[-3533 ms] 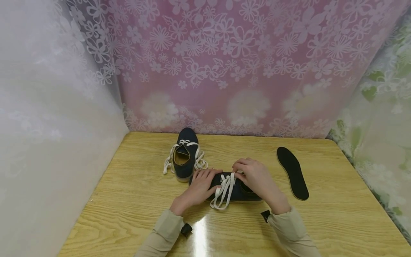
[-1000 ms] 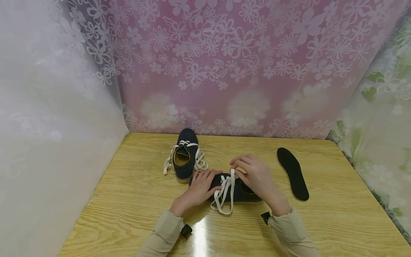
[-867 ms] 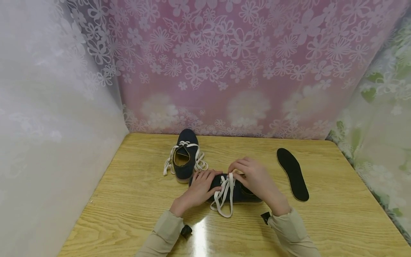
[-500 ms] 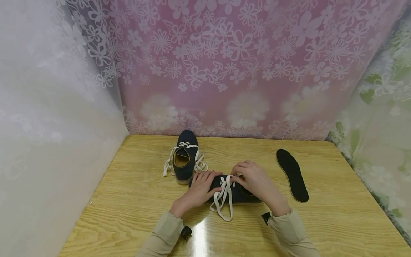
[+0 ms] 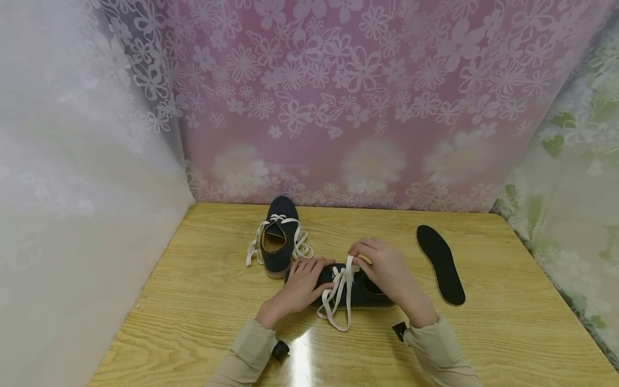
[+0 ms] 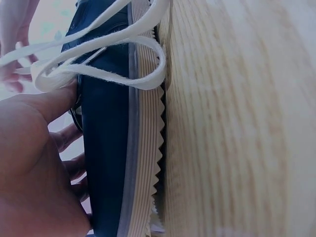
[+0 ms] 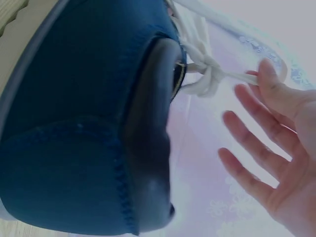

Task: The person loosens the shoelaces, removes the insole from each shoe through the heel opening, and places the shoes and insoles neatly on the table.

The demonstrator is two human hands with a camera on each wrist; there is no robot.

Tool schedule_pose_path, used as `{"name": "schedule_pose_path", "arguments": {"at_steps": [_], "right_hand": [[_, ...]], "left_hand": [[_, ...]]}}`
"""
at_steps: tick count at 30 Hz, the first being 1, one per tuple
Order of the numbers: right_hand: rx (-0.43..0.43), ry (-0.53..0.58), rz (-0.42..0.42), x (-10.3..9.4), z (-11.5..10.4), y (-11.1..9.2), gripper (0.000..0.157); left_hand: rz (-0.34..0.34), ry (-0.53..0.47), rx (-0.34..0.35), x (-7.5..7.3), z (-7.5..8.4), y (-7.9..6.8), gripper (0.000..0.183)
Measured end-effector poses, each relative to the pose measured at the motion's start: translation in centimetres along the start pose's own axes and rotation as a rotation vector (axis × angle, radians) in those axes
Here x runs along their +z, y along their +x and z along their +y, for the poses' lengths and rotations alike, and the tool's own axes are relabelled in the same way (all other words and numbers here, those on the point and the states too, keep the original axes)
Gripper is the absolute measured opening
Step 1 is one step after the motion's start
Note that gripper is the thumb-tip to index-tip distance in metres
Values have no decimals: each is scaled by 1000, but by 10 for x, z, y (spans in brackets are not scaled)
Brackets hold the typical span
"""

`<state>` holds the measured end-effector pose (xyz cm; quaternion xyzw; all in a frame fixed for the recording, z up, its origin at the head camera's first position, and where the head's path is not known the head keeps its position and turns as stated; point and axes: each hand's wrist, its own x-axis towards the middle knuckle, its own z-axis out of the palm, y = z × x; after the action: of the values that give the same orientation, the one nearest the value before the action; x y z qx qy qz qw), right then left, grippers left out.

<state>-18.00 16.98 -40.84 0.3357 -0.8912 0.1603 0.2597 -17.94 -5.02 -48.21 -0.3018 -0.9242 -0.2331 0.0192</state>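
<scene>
Shoelaces [image 5: 302, 244] trailing down both sides, a navy low-top sneaker [image 5: 289, 239] stands toward the rear left corner of a wood-grain desk [image 5: 193, 279], its toe pointing at the rear edge. Just in front of its heel, a person's left hand [image 5: 301, 285] holds the toe of a matching sneaker [image 5: 360, 294], fingers bent over the top and thumb beside the lacing. The matching sneaker lies crosswise near the middle of the desk, toe to the left. Between the hands, its white lace [image 5: 348, 303] gathers at a knot, and long loops hang down the side nearer the desk's front edge. The right hand [image 5: 387, 271] pinches the lace between thumb and forefinger, beside the foot opening, the other fingers loose. Farther right, well apart from that hand, a black insole [image 5: 441, 266] lies flat toward the rear right corner.
</scene>
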Motion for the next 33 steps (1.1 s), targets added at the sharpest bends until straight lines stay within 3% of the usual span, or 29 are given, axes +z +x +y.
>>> {"name": "schedule_pose_path", "arguments": {"at_steps": [6,18,22,33], "right_hand": [[-5,45,75,-6,-1,2,17],[43,22,-141,3,-1,-2,14],[54,-1,-174,4,0,-3,11],[-12,13,-11,7,2,0,14]], "left_hand": [[2,1,5,0,-1,1,55],[-15,-14,-9,0,0,0,55],[-14,-6,-14,0,1,-1,55],[3,-17,-2,1,0,-1,54]]}}
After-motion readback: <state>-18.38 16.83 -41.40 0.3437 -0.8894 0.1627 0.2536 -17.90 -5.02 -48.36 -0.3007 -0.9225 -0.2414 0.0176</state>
